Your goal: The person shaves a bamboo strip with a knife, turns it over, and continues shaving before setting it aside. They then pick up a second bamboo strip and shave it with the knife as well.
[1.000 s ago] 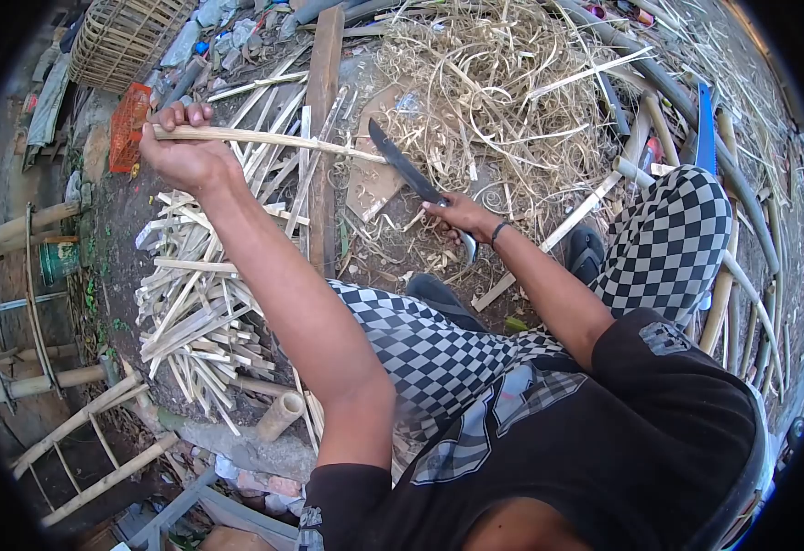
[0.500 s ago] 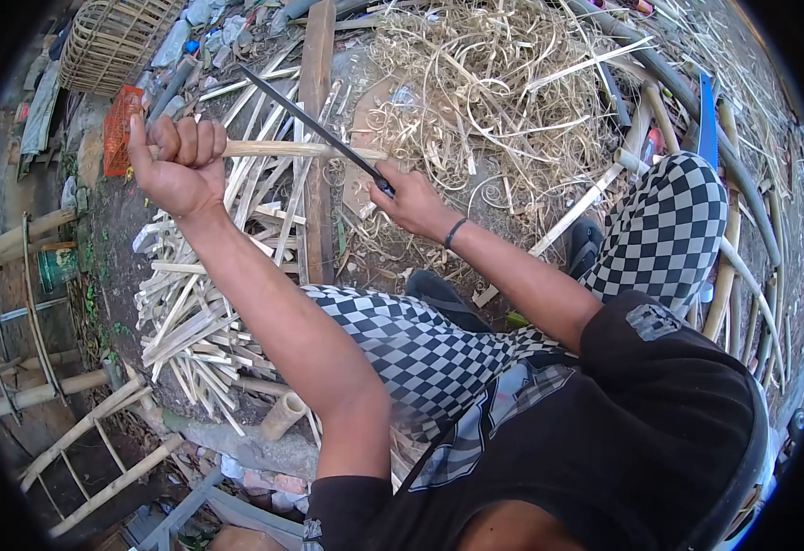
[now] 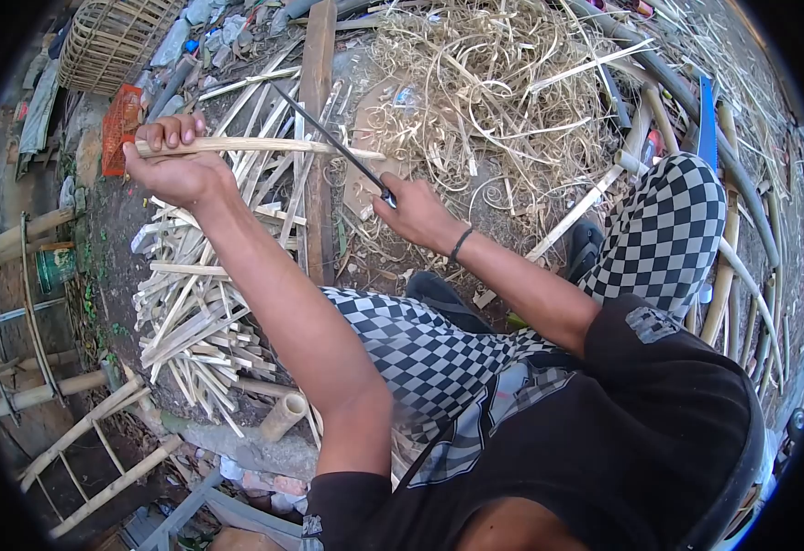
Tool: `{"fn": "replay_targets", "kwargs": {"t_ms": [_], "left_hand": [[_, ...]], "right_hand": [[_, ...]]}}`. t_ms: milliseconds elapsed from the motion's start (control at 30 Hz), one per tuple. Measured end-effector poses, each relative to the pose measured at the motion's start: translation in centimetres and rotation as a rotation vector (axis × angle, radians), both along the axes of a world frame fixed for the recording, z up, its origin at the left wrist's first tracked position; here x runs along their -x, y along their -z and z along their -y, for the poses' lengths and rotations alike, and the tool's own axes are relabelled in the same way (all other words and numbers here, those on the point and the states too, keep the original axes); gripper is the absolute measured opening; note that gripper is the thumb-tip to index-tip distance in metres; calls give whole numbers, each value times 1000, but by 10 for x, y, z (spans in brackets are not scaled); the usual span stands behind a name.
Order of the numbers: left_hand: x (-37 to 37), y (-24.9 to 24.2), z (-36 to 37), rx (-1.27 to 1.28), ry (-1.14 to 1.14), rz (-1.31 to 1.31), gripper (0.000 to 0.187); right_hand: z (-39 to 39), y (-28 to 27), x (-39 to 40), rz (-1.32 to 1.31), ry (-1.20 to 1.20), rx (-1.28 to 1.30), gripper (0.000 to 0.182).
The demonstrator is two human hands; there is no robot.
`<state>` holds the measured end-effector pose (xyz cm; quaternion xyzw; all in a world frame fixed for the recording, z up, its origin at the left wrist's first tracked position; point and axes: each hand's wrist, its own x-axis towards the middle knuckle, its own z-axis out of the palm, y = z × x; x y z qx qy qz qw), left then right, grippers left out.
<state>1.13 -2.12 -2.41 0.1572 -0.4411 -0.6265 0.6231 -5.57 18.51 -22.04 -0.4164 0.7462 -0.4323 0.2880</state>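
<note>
My left hand (image 3: 180, 163) holds one end of a pale bamboo strip (image 3: 264, 145), its fingers curled over the strip and the palm turned up. The strip runs level to the right, across a wooden beam (image 3: 316, 92). In my right hand (image 3: 416, 213) is the handle of a long dark knife (image 3: 329, 138), whose blade slants up to the left and crosses the strip near its right end. Beneath my left forearm lies a heap of split bamboo pieces (image 3: 191, 317).
Curly shavings (image 3: 503, 101) pile up ahead. A blue saw (image 3: 707, 124) and bamboo poles (image 3: 728, 257) lie at the right. At the left are a woven basket (image 3: 113, 46), an orange crate (image 3: 121, 131) and ladder-like frames (image 3: 99, 477). A cut bamboo tube (image 3: 283, 416) lies near my left elbow.
My left hand has opened its grip somewhat and turned, with the strip now resting across the palm. The knife has shifted slightly right and down with my right hand.
</note>
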Motion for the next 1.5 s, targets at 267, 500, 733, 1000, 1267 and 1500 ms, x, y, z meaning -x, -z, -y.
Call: {"fn": "replay_targets", "kwargs": {"t_ms": [267, 500, 733, 1000, 1267, 1500], "left_hand": [[9, 5, -12, 239, -66, 309, 50], [22, 5, -28, -1, -639, 266, 54], [21, 4, -22, 5, -650, 251, 50], [-5, 6, -1, 55, -264, 222, 44], [-8, 6, -10, 64, -49, 236, 42], [-29, 14, 8, 20, -182, 202, 42]], "right_hand": [[9, -37, -15, 33, 51, 213, 27], [21, 41, -9, 80, 118, 9, 26], [19, 2, -20, 57, 35, 76, 29], [14, 79, -5, -12, 65, -79, 26], [30, 12, -15, -5, 56, 98, 23], [36, 26, -12, -70, 40, 16, 25]]}}
